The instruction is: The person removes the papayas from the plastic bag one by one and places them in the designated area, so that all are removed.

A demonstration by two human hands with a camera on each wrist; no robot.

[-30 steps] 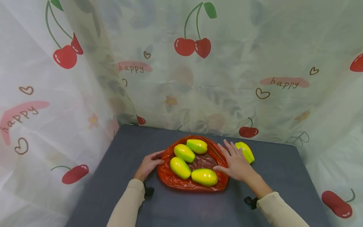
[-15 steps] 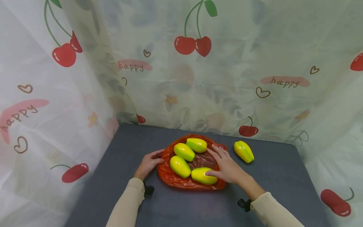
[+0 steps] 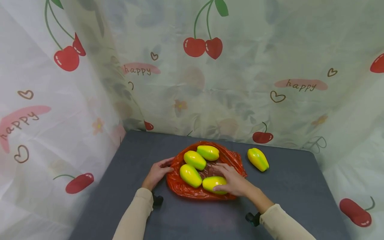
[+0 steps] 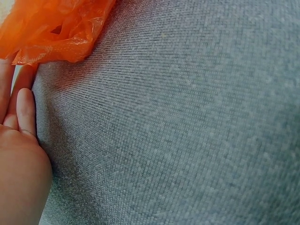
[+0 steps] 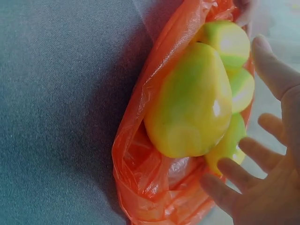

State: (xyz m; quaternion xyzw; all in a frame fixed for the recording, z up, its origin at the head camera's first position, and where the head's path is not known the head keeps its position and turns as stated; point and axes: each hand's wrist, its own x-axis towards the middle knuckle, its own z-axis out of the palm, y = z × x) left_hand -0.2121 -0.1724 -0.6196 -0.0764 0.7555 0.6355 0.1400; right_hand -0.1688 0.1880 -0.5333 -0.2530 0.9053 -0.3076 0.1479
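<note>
A red plastic bag [image 3: 192,195] lies on the table with its mouth spread wide and several yellow-green papayas inside. My left hand [image 3: 156,175] touches the bag's left edge; in the left wrist view its fingers [image 4: 26,110] are straight under the orange-red plastic [image 4: 70,40]. Over the bag's right side, my right hand [image 3: 234,181] hovers with fingers spread around the near-right papaya [image 3: 211,183]. In the right wrist view a gap shows between those fingers [image 5: 234,173] and the large papaya [image 5: 194,101]. Three other papayas [image 3: 190,176] sit along the left and back inside the bag.
Another papaya [image 3: 258,160] lies on the dark grey table [image 3: 288,186], outside the bag to the back right. A curtain [image 3: 228,93] printed with cherries hangs behind the table and along both sides.
My right hand has moved left and nearer, from beside the loose papaya to over the near-right papaya in the bag. The bag's right rim has spread outward slightly. My left hand stays put.
</note>
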